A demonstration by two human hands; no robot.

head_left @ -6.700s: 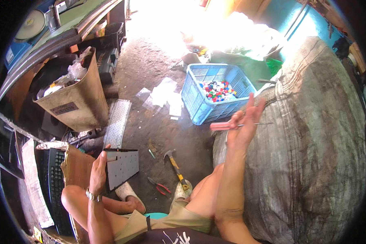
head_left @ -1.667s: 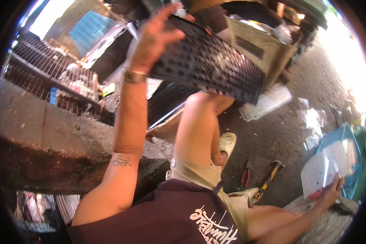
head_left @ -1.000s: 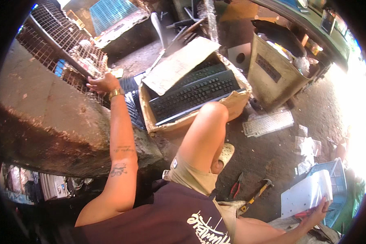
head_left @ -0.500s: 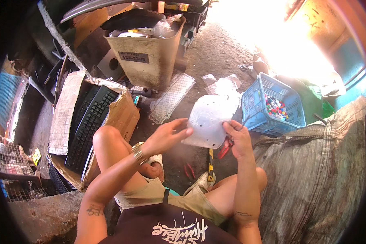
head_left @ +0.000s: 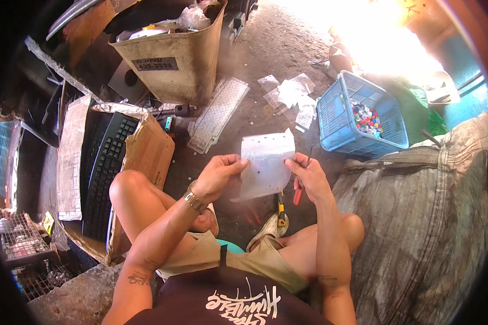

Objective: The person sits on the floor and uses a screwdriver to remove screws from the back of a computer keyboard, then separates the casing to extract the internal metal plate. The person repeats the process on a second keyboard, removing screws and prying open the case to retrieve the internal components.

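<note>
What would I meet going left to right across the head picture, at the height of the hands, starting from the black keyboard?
Black keyboard → person's left hand → thin pale sheet → person's right hand → big grey-brown sack.

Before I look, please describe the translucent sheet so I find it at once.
Find the blue crate, upper right, then pale scraps to its left. Below, the left grip and right grip hold the translucent sheet. Unlike the scraps, it is off the floor and shows dark spots.
</note>
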